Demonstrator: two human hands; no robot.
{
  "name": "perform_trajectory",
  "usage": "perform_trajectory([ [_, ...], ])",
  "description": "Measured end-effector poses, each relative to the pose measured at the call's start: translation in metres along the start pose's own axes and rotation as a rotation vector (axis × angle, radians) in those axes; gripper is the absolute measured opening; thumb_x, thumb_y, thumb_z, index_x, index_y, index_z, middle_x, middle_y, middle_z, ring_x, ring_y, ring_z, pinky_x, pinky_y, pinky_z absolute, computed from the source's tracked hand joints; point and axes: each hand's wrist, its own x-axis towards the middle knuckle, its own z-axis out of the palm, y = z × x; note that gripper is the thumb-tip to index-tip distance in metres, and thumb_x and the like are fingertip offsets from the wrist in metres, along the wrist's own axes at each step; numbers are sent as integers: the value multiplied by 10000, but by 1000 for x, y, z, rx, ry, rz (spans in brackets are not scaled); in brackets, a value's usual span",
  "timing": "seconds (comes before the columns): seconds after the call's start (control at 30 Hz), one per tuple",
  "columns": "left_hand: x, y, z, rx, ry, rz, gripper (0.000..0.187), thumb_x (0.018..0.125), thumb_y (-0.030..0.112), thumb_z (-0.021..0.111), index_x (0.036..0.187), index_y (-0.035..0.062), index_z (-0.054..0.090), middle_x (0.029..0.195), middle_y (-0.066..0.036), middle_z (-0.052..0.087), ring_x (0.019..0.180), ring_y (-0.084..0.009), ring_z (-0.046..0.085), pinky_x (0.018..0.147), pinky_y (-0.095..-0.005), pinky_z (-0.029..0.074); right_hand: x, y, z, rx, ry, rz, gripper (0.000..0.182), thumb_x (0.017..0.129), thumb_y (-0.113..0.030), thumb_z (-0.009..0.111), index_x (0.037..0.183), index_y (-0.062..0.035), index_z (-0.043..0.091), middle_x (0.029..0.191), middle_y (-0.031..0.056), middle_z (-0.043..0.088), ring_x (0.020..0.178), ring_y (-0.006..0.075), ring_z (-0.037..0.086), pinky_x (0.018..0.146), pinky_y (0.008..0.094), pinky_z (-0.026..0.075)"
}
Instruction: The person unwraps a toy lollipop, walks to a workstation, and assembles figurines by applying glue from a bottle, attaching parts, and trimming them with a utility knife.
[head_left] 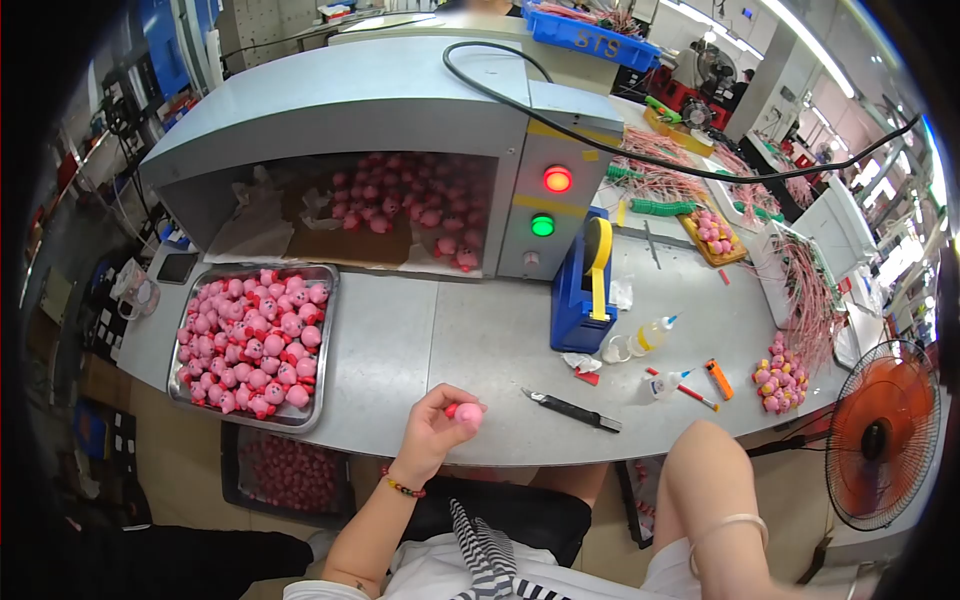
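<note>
My left hand (436, 432) is closed over the front edge of the table, pinching a small pink figure (467, 415) with red parts between thumb and fingers. To its right lies a black-handled utility knife (572, 409). My right arm is bent with the elbow towards the table edge. Past its white bangle, my right hand (745, 582) runs off the bottom of the view, and its fingers are hidden. On the left of the table, a metal tray (327, 345) holds a heap of similar pink figures (255, 335).
A grey oven-like machine (340, 85), lit red and green, has more figures inside. Right of it stand a blue tape dispenser (580, 300), glue bottles (652, 335), an orange cutter (718, 379) and bunched figures (780, 378). An orange fan (880, 435) stands at the right.
</note>
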Motion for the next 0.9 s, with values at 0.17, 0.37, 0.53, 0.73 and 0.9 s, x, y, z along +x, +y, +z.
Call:
perform_trajectory([
  [0.17,-1,2,2,23,0,-24,260,759,61,667,973,23,525,947,-69,588,889,-109,534,803,-245,425,-17,49,17,375,619,699,116,758,-141,597,842,-72,557,825,47,527,788,184,485,707,260,358],
  [0.37,-2,-2,2,37,12,5,261,764,67,667,977,24,522,951,-73,589,896,-116,537,818,-251,420,7,8,7,312,572,906,116,758,-113,585,855,-61,548,812,52,528,737,182,479,673,254,366],
  [0.53,-3,-3,1,28,6,7,256,771,76,665,978,24,525,955,-74,591,905,-117,540,823,-252,420,28,-31,-8,320,514,1087,119,758,-88,575,865,-52,540,802,56,529,695,181,474,645,250,372],
  [0.73,-1,-2,1,39,1,-1,236,776,58,652,975,26,529,955,-72,593,915,-122,544,829,-258,423,9,49,34,288,369,1322,126,758,-60,563,878,-41,532,790,61,531,645,179,468,611,245,380],
  [0.9,-2,-1,2,30,1,-2,234,775,51,649,974,23,531,958,-74,592,919,-126,545,836,-266,421,40,-36,-1,259,268,1532,134,758,-35,553,888,-31,524,780,65,532,603,177,463,583,240,386],
])
